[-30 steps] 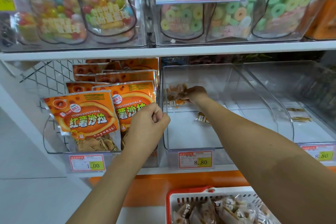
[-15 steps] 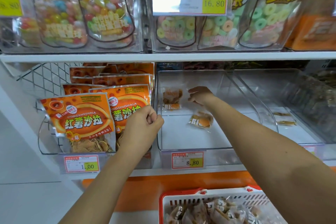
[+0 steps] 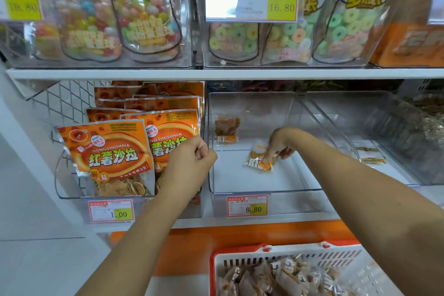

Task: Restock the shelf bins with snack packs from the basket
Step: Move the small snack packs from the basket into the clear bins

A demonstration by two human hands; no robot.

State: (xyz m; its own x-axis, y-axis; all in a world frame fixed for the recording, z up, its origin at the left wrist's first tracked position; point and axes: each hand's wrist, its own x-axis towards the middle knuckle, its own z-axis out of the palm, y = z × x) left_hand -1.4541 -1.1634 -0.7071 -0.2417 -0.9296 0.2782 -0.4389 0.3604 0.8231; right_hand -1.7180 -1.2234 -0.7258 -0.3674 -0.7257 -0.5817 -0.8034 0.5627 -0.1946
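A clear shelf bin (image 3: 283, 182) on the middle shelf holds two small snack packs. One pack (image 3: 226, 129) leans upright at the bin's back left. The other pack (image 3: 258, 162) lies on the bin floor, and my right hand (image 3: 280, 144) reaches in and pinches its upper edge. My left hand (image 3: 189, 166) is curled at the bin's left wall and seems to grip its edge. A red-and-white basket (image 3: 240, 251) at the bottom holds several more snack packs (image 3: 276, 276).
Orange sweet-potato chip bags (image 3: 113, 154) fill the bin to the left. Another clear bin (image 3: 384, 142) to the right holds dark packs. The upper shelf (image 3: 216, 73) carries candy bags close above. A price tag (image 3: 247, 205) marks the bin front.
My right hand let go of the pack at the bin's back left, moved down and right, and took hold of the pack on the bin floor. My left hand stayed put.
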